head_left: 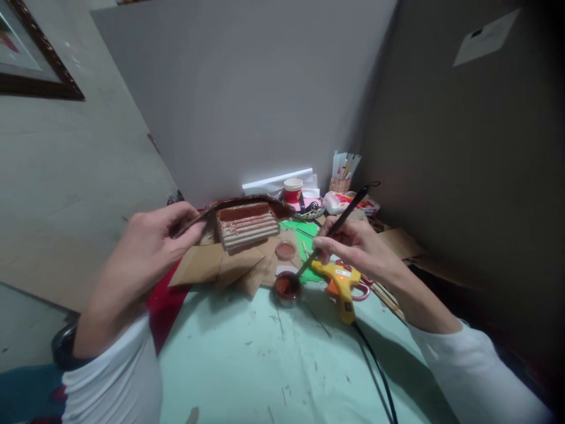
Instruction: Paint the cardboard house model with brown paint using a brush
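My left hand pinches the left edge of a small cardboard model and holds it above the table. Its ridged, corrugated slope faces me; the upper part is coated reddish brown, while the lower ridges are bare grey-tan. In my right hand is a dark-handled paintbrush, slanting down to the left. Its tip dips into a small round jar of brown paint, so the bristles are hidden. Just behind the jar lies a round lid with brown paint on it.
A yellow hot glue gun with a black cord lies right of the jar, by red-handled scissors. Cardboard sheets lie under the model. Behind stand a red paper cup and a holder of sticks. Grey panels enclose the back.
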### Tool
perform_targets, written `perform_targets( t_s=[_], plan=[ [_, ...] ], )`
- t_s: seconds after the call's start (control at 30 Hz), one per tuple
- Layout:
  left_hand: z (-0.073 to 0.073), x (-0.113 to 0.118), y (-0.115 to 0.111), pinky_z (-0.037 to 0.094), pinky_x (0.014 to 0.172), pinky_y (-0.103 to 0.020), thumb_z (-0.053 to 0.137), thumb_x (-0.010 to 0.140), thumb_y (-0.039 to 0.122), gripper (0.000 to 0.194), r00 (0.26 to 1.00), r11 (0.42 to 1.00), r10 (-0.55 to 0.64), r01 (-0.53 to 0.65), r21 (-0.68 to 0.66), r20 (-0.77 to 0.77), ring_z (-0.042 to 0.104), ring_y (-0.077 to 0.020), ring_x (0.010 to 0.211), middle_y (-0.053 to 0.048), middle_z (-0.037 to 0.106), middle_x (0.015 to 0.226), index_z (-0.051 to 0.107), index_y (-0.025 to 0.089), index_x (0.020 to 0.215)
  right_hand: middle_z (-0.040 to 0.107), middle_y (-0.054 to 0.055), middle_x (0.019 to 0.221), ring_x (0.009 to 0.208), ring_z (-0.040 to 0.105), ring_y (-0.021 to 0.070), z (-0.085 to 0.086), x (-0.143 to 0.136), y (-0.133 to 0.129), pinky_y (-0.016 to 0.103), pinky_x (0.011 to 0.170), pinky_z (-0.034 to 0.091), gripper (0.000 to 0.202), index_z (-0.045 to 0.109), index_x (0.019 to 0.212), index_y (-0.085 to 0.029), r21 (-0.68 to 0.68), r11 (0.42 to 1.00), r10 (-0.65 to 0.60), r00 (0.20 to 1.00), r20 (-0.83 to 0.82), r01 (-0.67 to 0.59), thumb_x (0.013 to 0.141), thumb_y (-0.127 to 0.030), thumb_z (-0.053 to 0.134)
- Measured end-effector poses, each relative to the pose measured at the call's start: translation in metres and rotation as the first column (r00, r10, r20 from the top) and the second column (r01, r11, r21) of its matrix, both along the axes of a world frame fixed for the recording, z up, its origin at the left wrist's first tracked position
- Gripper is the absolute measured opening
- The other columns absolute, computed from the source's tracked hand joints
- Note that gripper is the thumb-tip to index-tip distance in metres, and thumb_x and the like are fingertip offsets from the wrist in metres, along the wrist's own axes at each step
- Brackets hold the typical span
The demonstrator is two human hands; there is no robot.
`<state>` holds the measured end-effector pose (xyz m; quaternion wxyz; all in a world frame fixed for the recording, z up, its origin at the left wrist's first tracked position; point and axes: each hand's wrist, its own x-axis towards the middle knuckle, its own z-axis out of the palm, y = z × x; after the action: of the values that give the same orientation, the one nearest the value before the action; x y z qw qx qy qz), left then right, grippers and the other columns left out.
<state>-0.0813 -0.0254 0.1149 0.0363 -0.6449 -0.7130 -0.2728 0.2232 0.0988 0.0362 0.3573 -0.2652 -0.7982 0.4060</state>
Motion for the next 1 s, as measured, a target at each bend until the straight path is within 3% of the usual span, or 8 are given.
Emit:
perform_targets(
  t_s=[0.2,0.5,0.67,0.83,1.0],
  plan=[
    [0.0,0.0,0.001,0.034,0.061,-0.026,0.054,0.089,0.04,0.023,0.999,1.0,-0.031,0.031,0.003,0.013,0.048,-0.0134,0.06,0.003,0.058,0.069,0.062,0.02,0.082,0.065,0.0,0.074,0.066,0.064,0.015,-0.003,-0.006,-0.004,0.028,0.062,0.053,0.041,0.064,0.087,-0.014,-0.068,0.996,0.059,0.998,0.033,-0.057,0.101,-0.052,0.061],
    [-0.002,-0.001,0.001,0.037,0.06,-0.026,0.049,0.089,0.043,0.027,0.995,0.995,-0.091,0.089,0.036,0.045,0.053,-0.0141,0.058,0.003,0.059,0.065,0.06,0.02,0.079,0.062,-0.002,0.074,0.067,0.064,0.0145,-0.002,-0.003,0.002,0.03,0.066,0.056,0.032,0.061,0.091,-0.015,-0.114,0.991,0.05,0.99,-0.13,-0.065,0.103,-0.045,0.061],
    [-0.002,-0.001,0.003,0.038,0.061,-0.026,0.049,0.088,0.041,0.026,0.993,0.993,-0.109,0.106,0.042,0.053,0.056,-0.0146,0.06,0.002,0.063,0.069,0.063,0.019,0.085,0.063,-0.001,0.08,0.069,0.063,0.0135,0.002,0.011,0.006,0.028,0.067,0.054,0.028,0.06,0.092,-0.015,-0.132,0.991,-0.007,0.977,-0.213,-0.022,0.101,-0.041,0.065],
    [-0.005,0.003,0.008,0.037,0.061,-0.026,0.049,0.088,0.039,0.025,0.99,0.992,-0.122,0.121,0.017,0.066,0.053,-0.0141,0.059,0.002,0.06,0.068,0.062,0.019,0.081,0.064,0.001,0.089,0.068,0.061,0.0118,0.003,0.03,0.019,0.023,0.061,0.053,0.03,0.058,0.09,-0.015,-0.181,0.982,-0.017,0.94,-0.34,-0.048,0.099,-0.042,0.068],
    [-0.008,0.003,0.016,0.035,0.059,-0.027,0.048,0.087,0.044,0.028,0.996,0.997,-0.071,0.073,-0.032,0.055,0.05,-0.0148,0.058,0.003,0.057,0.065,0.057,0.02,0.076,0.063,0.001,0.088,0.064,0.06,0.01,0.004,0.04,0.026,0.019,0.052,0.052,0.021,0.06,0.091,-0.015,-0.256,0.966,-0.097,0.867,-0.489,-0.036,0.1,-0.032,0.067]
  ],
)
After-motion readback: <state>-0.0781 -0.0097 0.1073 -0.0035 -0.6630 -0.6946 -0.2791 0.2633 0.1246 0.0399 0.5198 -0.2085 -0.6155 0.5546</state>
